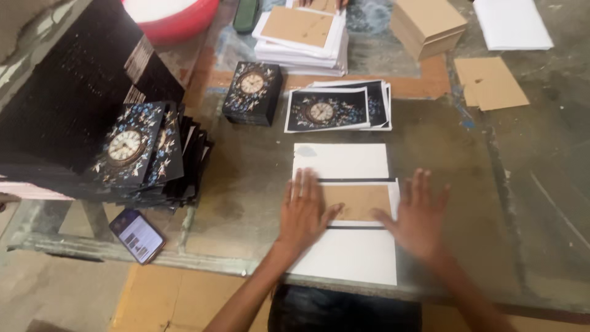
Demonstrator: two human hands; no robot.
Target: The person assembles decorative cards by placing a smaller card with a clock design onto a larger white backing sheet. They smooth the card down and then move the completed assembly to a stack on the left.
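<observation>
Your left hand [304,212] and right hand [418,215] press flat, fingers spread, holding the brown cardboard rectangle [358,201] down on the white paper sheet [344,255].

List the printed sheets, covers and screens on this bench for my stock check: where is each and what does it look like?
Phone: front left edge, lit screen, dark red case.
Clock-print covers: left pile, black with floral dial.
Small clock-print stack: centre back, square, dark.
Clock-print sheets: beside it, white-bordered.
White sheet with brown board: under left hand and right hand.
</observation>
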